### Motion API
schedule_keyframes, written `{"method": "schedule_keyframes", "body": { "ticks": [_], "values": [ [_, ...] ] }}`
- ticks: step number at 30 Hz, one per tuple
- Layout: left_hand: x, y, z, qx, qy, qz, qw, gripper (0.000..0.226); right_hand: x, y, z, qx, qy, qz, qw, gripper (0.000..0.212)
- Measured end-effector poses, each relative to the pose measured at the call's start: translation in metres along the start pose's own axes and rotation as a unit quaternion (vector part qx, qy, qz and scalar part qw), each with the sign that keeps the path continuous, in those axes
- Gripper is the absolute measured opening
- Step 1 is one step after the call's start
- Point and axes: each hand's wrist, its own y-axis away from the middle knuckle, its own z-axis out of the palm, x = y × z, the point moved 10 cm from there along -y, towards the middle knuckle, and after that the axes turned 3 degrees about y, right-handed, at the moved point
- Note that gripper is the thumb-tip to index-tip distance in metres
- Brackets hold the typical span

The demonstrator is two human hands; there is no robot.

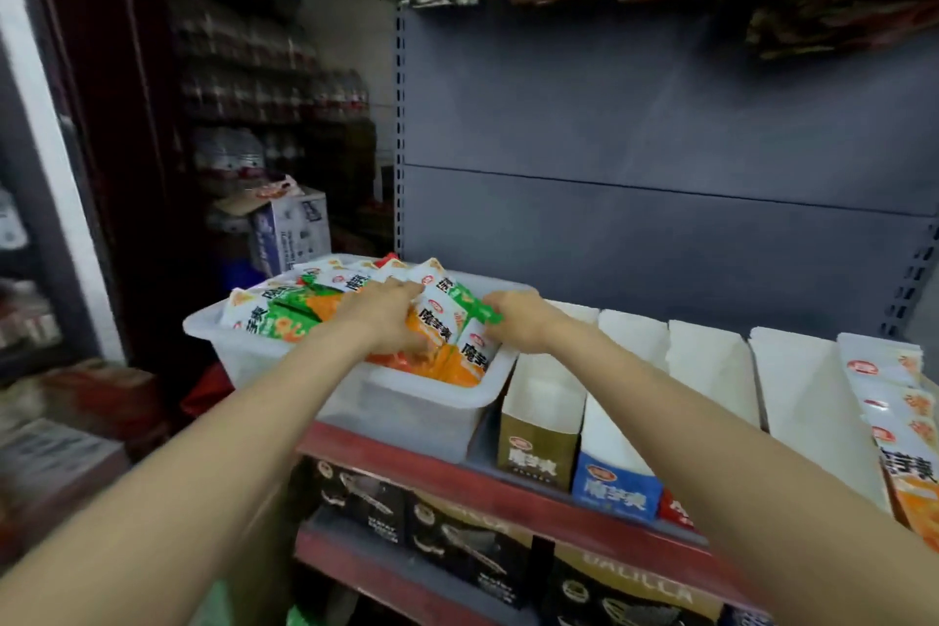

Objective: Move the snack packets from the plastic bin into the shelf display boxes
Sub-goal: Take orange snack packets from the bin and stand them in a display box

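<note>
Bin: translucent white plastic bin (421, 414), left, heaped with orange-and-green snack packets (439, 320).
Boxes: white cardboard display boxes (711, 366), right (mostly unfilled).
Hands: left hand (388, 318) and right hand (518, 320) both curled on packets.

Plastic bin (406, 409): translucent white, rectangular, upright on the shelf at its left end, touching the first box on its right.

Snack packets (284, 315): white, green and orange pouches with printed characters, heaped loose and overlapping in the bin, rising above its rim.

Display boxes (711, 371): row of white open-topped cartons to the right of the bin; near fronts brown, blue and red. The far-right box holds a stack of orange-and-white packets (899, 427); the other interiors appear bare.
</note>
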Motion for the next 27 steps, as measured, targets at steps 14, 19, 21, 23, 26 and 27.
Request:
{"method": "schedule_keyframes", "body": {
  "ticks": [14,19,21,23,26,27],
  "values": [
    [-0.019,-0.008,0.005,0.021,0.000,-0.038,0.999,0.067,0.001,-0.020,-0.024,0.121,-0.185,0.005,0.975,0.012],
    [0.005,0.009,-0.032,0.188,0.115,0.023,0.975,0.049,0.008,0.004,-0.056,0.198,-0.345,-0.022,0.917,0.016],
    [0.027,0.017,-0.036,0.171,0.204,0.106,0.958,0.032,0.013,0.017,-0.069,0.227,-0.400,-0.021,0.888,0.016],
    [0.041,0.023,-0.037,0.140,0.291,0.132,0.937,0.013,0.021,0.034,-0.078,0.257,-0.454,-0.010,0.853,0.014],
    [0.053,0.028,-0.050,0.168,0.344,0.120,0.916,0.010,0.038,0.061,-0.083,0.286,-0.543,0.017,0.789,0.004],
    [0.060,0.028,-0.051,0.168,0.374,0.112,0.905,0.011,0.043,0.069,-0.081,0.284,-0.574,0.025,0.767,0.006]
  ]
}}
